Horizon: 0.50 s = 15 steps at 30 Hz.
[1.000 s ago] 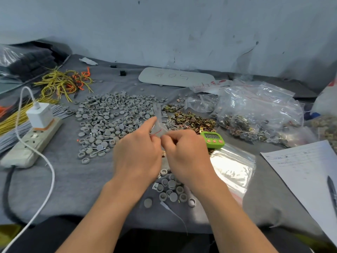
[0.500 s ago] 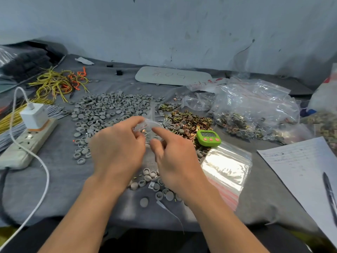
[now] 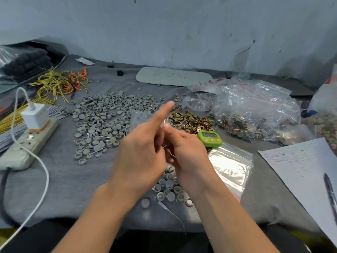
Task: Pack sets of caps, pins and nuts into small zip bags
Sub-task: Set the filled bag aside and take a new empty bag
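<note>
One wide-angle view only, worn at the person's head. It faces forward and down over the table (image 3: 60, 179), from its near edge to the wall (image 3: 182, 33) behind its far edge, close above the left hand (image 3: 142, 152) and right hand (image 3: 189, 150).

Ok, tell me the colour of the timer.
The timer is bright green with pinkish buttons, seen in the head view.
</note>
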Tool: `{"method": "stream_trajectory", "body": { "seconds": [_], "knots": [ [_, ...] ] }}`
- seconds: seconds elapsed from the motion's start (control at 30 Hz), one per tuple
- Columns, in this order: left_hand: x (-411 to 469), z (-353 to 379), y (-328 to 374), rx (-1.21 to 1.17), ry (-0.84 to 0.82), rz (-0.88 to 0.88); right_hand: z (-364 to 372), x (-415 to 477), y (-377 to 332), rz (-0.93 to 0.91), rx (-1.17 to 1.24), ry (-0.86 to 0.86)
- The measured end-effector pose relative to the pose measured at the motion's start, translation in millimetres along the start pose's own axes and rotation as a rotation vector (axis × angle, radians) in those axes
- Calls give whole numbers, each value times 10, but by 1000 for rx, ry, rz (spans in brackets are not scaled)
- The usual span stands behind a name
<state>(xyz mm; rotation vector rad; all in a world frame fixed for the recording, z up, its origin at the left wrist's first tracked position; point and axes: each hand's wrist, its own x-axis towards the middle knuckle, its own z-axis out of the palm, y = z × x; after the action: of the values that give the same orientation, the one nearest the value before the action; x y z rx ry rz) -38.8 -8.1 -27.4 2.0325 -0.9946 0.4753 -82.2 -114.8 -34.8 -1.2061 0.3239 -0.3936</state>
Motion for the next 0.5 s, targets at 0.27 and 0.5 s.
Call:
{"method": "stream_trajectory", "body": {
  "seconds": [0.27,0.5],
  "knots": [
    [20,-13,19,82,187,-260,56,5,25,-159,-151,-9],
    [14,13,-21,131,144,-250,-2,-34,112,-414,-1040,-42]
  ]
}}
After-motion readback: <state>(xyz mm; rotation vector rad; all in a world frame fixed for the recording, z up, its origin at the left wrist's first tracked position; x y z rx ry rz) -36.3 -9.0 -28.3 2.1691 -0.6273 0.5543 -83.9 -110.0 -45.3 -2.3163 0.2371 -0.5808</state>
